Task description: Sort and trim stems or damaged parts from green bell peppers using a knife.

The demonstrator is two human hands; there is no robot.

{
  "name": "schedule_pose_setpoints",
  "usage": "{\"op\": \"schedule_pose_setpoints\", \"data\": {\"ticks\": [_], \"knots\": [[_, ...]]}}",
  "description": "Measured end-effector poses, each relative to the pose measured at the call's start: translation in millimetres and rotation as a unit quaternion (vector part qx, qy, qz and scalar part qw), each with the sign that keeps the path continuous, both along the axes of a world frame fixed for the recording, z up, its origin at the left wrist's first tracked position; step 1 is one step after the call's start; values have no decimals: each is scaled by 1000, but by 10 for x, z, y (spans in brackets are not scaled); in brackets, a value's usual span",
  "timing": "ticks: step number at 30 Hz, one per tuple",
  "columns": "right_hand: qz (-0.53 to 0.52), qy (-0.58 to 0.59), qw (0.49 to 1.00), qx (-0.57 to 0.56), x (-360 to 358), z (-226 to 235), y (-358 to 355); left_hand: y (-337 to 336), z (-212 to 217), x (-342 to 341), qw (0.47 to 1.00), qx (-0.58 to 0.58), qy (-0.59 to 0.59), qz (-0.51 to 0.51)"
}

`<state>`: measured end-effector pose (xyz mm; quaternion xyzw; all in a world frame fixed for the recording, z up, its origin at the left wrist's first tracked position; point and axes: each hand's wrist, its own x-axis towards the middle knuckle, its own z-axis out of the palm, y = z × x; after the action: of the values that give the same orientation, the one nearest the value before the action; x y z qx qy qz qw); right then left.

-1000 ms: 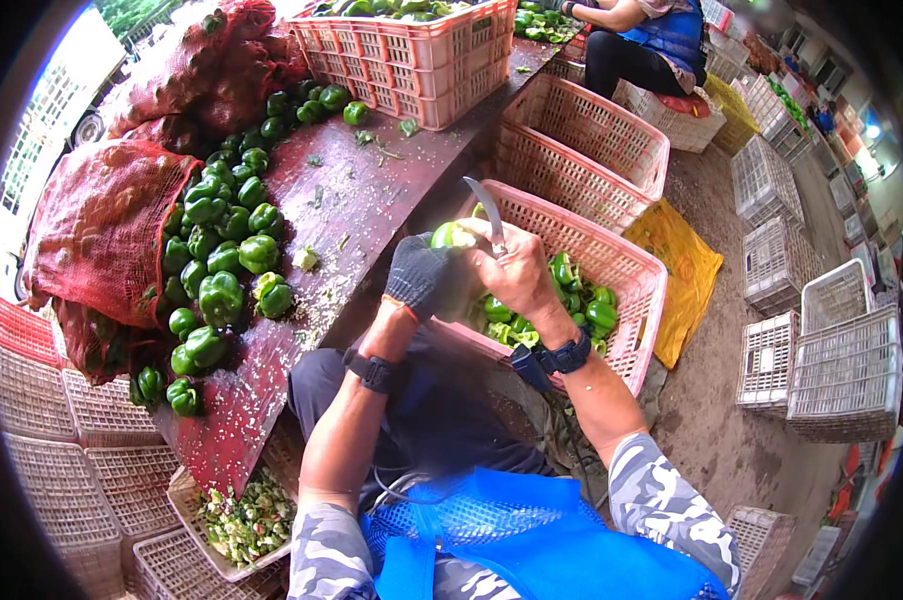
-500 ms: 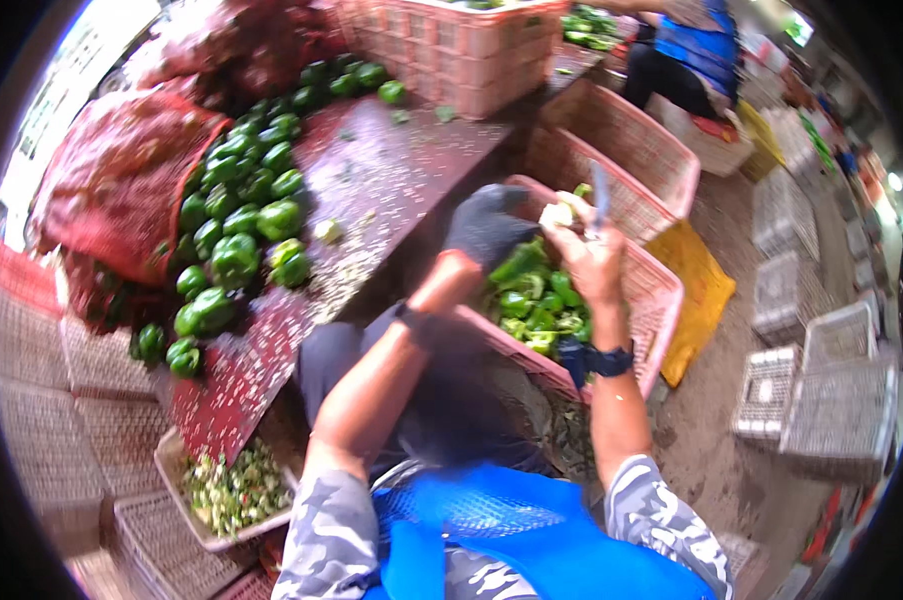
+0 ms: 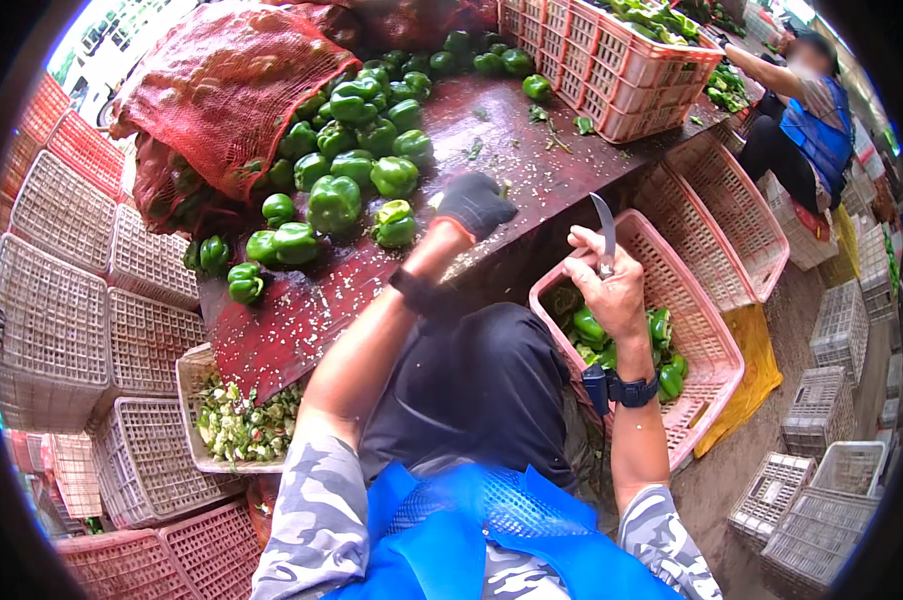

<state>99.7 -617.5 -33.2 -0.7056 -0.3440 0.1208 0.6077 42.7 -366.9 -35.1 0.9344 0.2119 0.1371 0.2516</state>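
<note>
My left hand point(image 3: 476, 208), in a dark grey glove, is over the table's near edge beside the pile of green bell peppers point(image 3: 356, 165). Its fingers are curled closed, and whatever they hold, if anything, is hidden. My right hand point(image 3: 611, 290) is bare and grips a small knife point(image 3: 605, 225), its curved blade pointing up and away from me. Below that hand, a pink plastic crate point(image 3: 706, 400) holds cut green pepper pieces point(image 3: 593, 328). The pepper closest to my gloved hand point(image 3: 394, 224) has a pale green top.
A red mesh sack point(image 3: 221, 100) lies at the far left on the dark red table point(image 3: 491, 130), which is strewn with seeds. A tall pink crate point(image 3: 616, 75) stands at its far end. A tray of pepper scraps point(image 3: 246, 420) sits lower left. Another person point(image 3: 811, 130) works at far right.
My left hand has moved left, away from the crate and over the table. My right hand no longer has the pale pepper piece at its fingers and keeps the knife. The view has shifted.
</note>
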Motion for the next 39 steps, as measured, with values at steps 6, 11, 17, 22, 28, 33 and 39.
{"op": "schedule_pose_setpoints", "data": {"ticks": [6,11,17,22,28,33,39], "knots": [[56,34,998,-19,-68,-295,24,931,-150,66,990,78,-102,50],[18,111,992,-62,-49,-468,-18,1431,-191,-90,966,83,119,215],[41,126,990,-41,-126,-654,65,1532,-494,-22,920,207,290,163],[55,168,984,-21,-79,-708,67,1826,-324,-257,967,182,178,30],[48,182,982,-28,-49,-347,296,1362,159,-598,974,-121,-150,-120],[134,228,963,52,-164,107,609,356,260,-490,937,-102,-248,-226],[116,197,957,178,-184,292,429,-325,282,-398,902,-234,-255,-259]]}}
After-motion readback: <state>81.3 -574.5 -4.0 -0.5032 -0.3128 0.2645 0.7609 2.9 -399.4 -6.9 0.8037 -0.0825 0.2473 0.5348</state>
